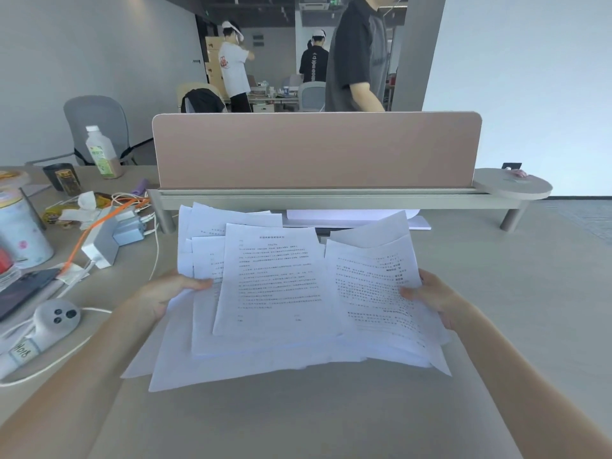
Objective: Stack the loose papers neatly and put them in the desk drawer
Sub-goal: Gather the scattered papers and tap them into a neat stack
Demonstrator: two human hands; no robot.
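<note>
A messy, fanned pile of white printed papers (275, 286) lies over the middle of the beige desk (298, 419). My left hand (165, 293) grips the pile's left edge, thumb on top of the sheets. My right hand (433, 294) grips the right edge the same way. The sheets overlap at different angles and their corners stick out. More white paper (351, 217) lies under the raised shelf behind the pile. No drawer is in view.
A pink divider panel (318, 150) on a raised shelf (331, 198) stands behind the papers. At left are a power strip with chargers and cables (109, 236), a white controller (54, 321), a phone (23, 289), a tin (20, 233) and a bottle (102, 154). People stand beyond the divider.
</note>
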